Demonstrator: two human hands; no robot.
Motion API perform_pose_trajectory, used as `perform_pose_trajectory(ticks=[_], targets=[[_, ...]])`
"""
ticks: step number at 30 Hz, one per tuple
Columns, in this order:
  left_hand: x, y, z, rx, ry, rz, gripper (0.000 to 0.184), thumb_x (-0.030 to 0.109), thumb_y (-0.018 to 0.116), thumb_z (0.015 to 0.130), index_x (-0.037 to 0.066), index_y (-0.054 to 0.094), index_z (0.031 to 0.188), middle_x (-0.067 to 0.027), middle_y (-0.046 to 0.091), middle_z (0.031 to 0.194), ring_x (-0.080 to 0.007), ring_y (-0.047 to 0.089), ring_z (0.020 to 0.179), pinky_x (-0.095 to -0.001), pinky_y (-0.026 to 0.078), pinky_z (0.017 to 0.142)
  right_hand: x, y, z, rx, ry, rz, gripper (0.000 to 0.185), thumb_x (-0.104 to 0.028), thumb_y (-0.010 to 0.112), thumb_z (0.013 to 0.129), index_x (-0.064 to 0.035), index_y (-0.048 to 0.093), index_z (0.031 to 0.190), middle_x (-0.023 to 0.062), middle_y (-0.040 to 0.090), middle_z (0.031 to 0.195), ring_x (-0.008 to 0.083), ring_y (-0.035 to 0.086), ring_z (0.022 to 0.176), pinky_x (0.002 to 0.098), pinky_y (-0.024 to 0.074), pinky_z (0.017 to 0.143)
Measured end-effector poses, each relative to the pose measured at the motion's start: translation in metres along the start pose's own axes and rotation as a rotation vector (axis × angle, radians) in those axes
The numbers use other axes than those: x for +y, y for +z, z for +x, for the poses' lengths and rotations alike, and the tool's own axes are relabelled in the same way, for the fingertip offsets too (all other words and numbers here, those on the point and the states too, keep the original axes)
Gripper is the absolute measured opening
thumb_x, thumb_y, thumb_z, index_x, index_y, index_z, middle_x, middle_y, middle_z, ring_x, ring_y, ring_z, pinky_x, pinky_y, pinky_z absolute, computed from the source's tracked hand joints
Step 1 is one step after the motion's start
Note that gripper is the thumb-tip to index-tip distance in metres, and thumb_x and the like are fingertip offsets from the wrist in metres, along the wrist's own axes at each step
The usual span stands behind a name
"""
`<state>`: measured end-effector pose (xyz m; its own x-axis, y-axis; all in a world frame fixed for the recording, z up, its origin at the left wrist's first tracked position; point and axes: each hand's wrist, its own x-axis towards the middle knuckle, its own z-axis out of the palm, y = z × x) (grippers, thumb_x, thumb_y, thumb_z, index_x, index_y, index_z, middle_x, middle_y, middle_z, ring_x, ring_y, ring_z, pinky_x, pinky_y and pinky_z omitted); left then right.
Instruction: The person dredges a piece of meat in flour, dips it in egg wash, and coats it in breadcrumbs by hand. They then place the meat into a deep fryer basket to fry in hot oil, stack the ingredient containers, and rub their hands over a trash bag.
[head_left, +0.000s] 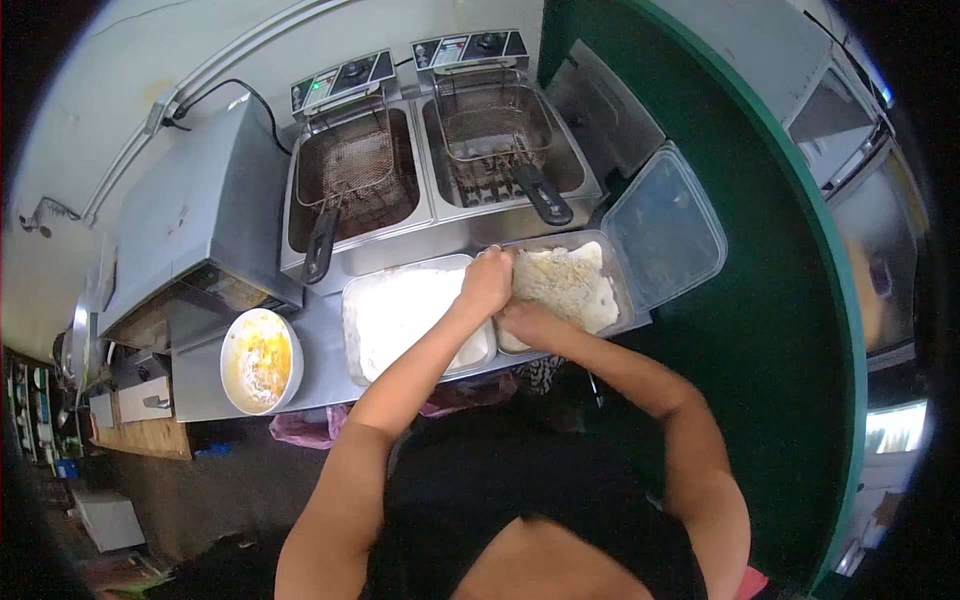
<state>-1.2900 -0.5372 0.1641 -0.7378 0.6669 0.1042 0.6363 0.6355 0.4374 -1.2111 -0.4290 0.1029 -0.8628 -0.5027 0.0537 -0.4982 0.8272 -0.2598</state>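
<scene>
On the steel counter (322, 350), the twin fryer (460, 235) stands close behind both tubs, leaving little room at their far rims. The powder tub (350, 330) sits just left of the crumb tub (623, 290), near the counter's front edge; counter shows between it and the bowl (296, 372). The crumb mix (555, 280) spreads mostly rightward of the curled left hand (488, 283) and the lower right hand (525, 325); whether either grips anything cannot be told.

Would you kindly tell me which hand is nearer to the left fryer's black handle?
Left. In the picture, the left hand is below and right of the handle; the right hand is lower and farther right.
</scene>
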Motion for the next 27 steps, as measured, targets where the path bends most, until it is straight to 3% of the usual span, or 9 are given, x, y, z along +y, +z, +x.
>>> perform_pose_trajectory(ticks=[4, 6, 11, 14, 21, 26, 27], targets=[[-0.002, -0.006, 0.000, -0.014, -0.007, 0.019, 0.028, 0.001, 0.051, 0.072, -0.003, 0.058, 0.098, -0.0232, 0.058, 0.095, -0.0365, 0.059, 0.092, -0.0421, 0.049, 0.079, 0.019, -0.032, 0.001, -0.086, 0.226, 0.402, 0.024, -0.004, 0.062, 0.067, 0.0003, 0.065, 0.090, 0.0216, 0.063, 0.089, 0.0328, 0.061, 0.086, 0.0387, 0.0474, 0.079], [-0.004, -0.005, 0.001, -0.025, -0.005, 0.022, 0.028, 0.001, 0.052, 0.071, -0.003, 0.058, 0.099, -0.0233, 0.058, 0.095, -0.0363, 0.059, 0.092, -0.0418, 0.049, 0.079, 0.050, -0.043, 0.000, 0.007, 0.195, 0.468, 0.028, -0.004, 0.066, 0.061, -0.0020, 0.067, 0.088, 0.0221, 0.064, 0.085, 0.0316, 0.062, 0.083, 0.0370, 0.0469, 0.078], [-0.002, -0.002, 0.004, -0.025, -0.020, -0.025, 0.031, -0.005, 0.050, 0.068, -0.003, 0.059, 0.098, -0.0256, 0.059, 0.093, -0.0388, 0.058, 0.092, -0.0443, 0.047, 0.080, 0.073, -0.091, -0.006, 0.076, 0.550, 0.339, 0.023, -0.005, 0.066, 0.064, -0.0037, 0.068, 0.087, 0.0211, 0.063, 0.087, 0.0324, 0.061, 0.086, 0.0380, 0.0466, 0.079], [-0.001, 0.001, 0.004, -0.007, -0.013, -0.057, 0.031, -0.006, 0.049, 0.067, -0.004, 0.059, 0.097, -0.0271, 0.059, 0.092, -0.0404, 0.058, 0.090, -0.0460, 0.047, 0.079, 0.104, -0.057, -0.006, 0.318, 0.529, 0.188, 0.022, -0.005, 0.064, 0.065, -0.0031, 0.068, 0.087, 0.0212, 0.063, 0.088, 0.0340, 0.060, 0.088, 0.0389, 0.0466, 0.079], [-0.009, 0.020, 0.012, -0.071, 0.027, -0.032, 0.027, -0.003, 0.050, 0.070, -0.004, 0.060, 0.095, -0.0272, 0.060, 0.089, -0.0402, 0.059, 0.088, -0.0454, 0.048, 0.078, 0.099, -0.069, -0.003, 0.284, 0.621, 0.201, 0.023, -0.003, 0.057, 0.069, 0.0011, 0.064, 0.090, 0.0239, 0.061, 0.093, 0.0379, 0.058, 0.093, 0.0419, 0.0456, 0.083], [-0.006, 0.040, 0.009, -0.244, 0.118, -0.006, 0.033, 0.003, 0.052, 0.072, -0.002, 0.057, 0.105, -0.0245, 0.058, 0.103, -0.0379, 0.057, 0.095, -0.0428, 0.048, 0.082, 0.115, -0.043, -0.033, 0.082, 0.757, 0.319, 0.037, 0.001, 0.056, 0.068, 0.0031, 0.059, 0.105, 0.0261, 0.060, 0.101, 0.0391, 0.057, 0.098, 0.0421, 0.0447, 0.085], [-0.006, 0.047, 0.007, -0.287, 0.126, -0.028, 0.035, 0.005, 0.053, 0.073, -0.001, 0.057, 0.107, -0.0238, 0.057, 0.108, -0.0372, 0.057, 0.097, -0.0421, 0.047, 0.083, 0.108, -0.033, -0.039, 0.111, 0.685, 0.293, 0.040, 0.002, 0.054, 0.068, 0.0036, 0.057, 0.108, 0.0267, 0.058, 0.104, 0.0390, 0.056, 0.101, 0.0414, 0.0435, 0.088]])
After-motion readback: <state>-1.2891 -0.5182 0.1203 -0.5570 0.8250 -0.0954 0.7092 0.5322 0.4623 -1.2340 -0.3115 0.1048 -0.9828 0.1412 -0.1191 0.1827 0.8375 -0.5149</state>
